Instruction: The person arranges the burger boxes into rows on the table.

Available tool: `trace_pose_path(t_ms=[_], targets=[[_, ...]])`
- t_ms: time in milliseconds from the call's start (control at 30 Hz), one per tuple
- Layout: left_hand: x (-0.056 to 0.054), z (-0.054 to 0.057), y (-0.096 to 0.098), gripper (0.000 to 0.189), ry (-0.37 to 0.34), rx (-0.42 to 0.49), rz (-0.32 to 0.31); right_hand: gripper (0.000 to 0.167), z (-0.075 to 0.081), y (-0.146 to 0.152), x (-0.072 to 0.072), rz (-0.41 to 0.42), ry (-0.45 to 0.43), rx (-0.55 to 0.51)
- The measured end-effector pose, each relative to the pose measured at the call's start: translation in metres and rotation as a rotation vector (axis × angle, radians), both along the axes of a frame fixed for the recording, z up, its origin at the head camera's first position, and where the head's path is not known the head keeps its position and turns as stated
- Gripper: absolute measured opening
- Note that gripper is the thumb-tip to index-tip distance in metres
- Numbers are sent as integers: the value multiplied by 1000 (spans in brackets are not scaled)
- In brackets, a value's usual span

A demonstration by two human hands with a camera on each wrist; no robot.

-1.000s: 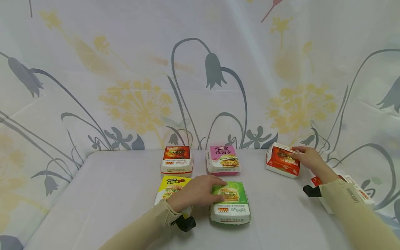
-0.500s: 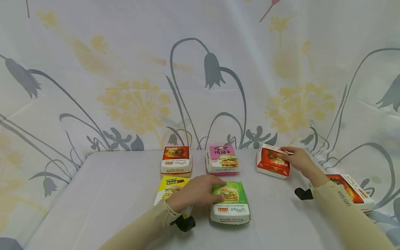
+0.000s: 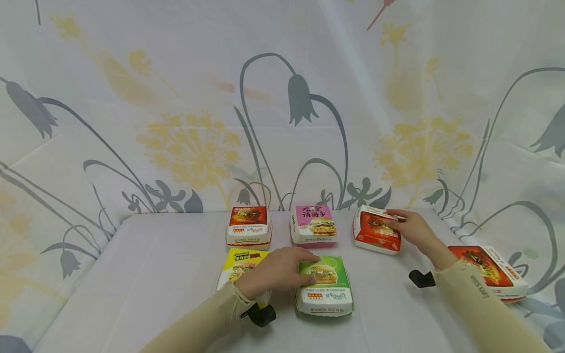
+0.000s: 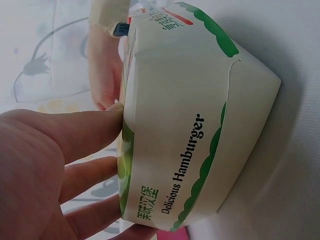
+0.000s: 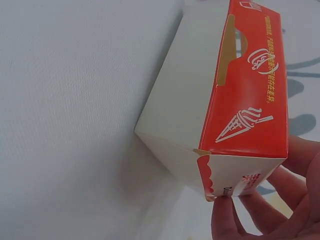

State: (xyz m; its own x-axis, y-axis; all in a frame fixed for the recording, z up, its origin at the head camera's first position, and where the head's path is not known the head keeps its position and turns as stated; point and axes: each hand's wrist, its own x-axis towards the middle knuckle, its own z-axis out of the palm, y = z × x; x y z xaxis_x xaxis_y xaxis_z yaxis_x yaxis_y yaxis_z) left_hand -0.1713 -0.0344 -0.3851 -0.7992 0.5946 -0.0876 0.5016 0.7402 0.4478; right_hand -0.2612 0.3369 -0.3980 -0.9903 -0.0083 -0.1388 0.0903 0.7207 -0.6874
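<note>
The right hand (image 3: 415, 229) pinches a red-topped box (image 3: 375, 235) at its right edge, thumb on top and fingers against the side. That box sits towards the back of the white tabletop (image 3: 167, 274), with a pink box (image 3: 314, 230) near its left side. The left hand (image 3: 279, 272) rests spread fingers on a green box (image 3: 326, 294) in front of the pink one — how firmly they press is hard to judge. It also covers part of a yellow box (image 3: 231, 267), behind which stands a second burger box (image 3: 248, 228). The right sleeve (image 3: 476, 301) crosses in front of another carton (image 3: 485, 267) — partly hidden, far right. Flowered cloth (image 3: 282, 147) rises behind everything.
</note>
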Motion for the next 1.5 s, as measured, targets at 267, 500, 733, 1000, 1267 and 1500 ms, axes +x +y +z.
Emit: trace_pose_path(t_ms=[267,500,733,1000,1267,1500], targets=[[0,-1,-1,49,8,3,-6,58,-1,-9,2,15,-1,4],[-1,-2,-1,48,-8,18,-10,60,-1,-10,1,9,-2,8],[-4,2,0,48,-19,50,-7,59,-2,-11,0,24,62,-51],[-26,14,2,48,-66,190,-28,65,2,-9,-1,2,25,-63],[-58,21,17,40,-121,323,-69,69,-5,-7,-4,-10,0,-133],[-80,18,36,36,-163,426,-29,68,-10,-6,-3,-5,8,-157]])
